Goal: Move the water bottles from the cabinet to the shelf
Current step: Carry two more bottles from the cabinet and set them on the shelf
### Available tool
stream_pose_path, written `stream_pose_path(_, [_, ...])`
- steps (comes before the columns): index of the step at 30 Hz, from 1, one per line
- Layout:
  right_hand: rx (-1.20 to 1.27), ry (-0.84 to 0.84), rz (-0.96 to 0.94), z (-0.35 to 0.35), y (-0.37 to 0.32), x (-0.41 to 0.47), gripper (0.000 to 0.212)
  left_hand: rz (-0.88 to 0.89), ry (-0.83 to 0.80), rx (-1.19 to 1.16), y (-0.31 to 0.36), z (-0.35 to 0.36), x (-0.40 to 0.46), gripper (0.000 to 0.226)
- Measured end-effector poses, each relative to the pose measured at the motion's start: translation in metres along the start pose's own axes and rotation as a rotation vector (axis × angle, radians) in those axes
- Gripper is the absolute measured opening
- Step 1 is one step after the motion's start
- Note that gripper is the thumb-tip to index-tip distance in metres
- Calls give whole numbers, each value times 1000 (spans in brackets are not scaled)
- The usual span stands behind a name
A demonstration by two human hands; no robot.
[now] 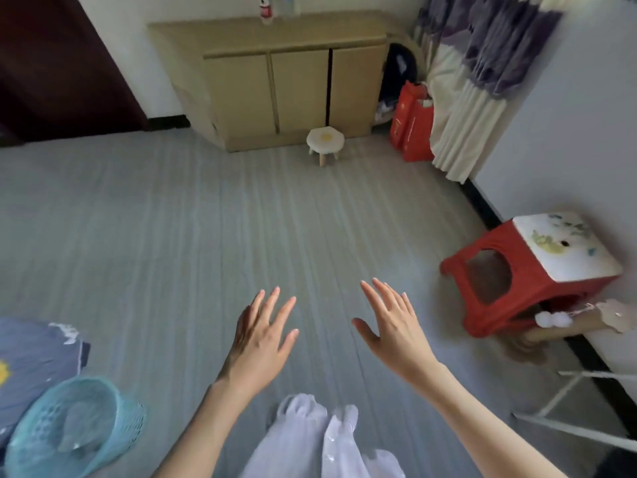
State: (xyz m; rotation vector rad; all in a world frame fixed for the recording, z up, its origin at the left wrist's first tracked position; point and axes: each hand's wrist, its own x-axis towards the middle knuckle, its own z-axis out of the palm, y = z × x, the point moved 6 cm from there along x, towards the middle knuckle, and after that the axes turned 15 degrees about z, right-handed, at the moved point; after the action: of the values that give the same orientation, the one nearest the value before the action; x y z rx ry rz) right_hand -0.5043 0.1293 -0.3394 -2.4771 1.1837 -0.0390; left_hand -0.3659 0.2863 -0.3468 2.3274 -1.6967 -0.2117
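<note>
The cabinet (296, 81) stands against the far wall. A small stool (325, 139) sits just before it, bags (412, 122) to its right. A basket (74, 426) lies near left; a larger stool (531, 270) stands right.

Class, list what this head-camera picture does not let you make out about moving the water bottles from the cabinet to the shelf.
1. Cabinet contents: its doors hide them, apart from a dark gap beside the right door.
2. Things on the cabinet top: cut off by the upper edge, blurred.
3. White frame: cut off at the right edge, so unclear whether it is the shelf.
4. Left hand and right hand: open, empty.
</note>
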Motion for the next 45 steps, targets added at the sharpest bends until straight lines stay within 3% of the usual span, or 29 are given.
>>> stream_pose_path(7, [52,2,-99,-3,-42,166,53,-62,90,-76,-99,-9,125,59])
stream_pose_path(12, [56,15,-112,-26,-81,303,51,-62,178,-174,-171,-50,246,47])
stream_pose_path(24, [113,178,-116,-123,-167,616,39,39,262,39,-327,-173,538,49])
stream_pose_path(34, [26,67,-149,-132,-201,862,40,-40,185,103,-437,-198,728,49])
stream_pose_path(45, [-72,-70,-145,-110,-262,1067,45,-85,130,85,-571,-210,882,45])
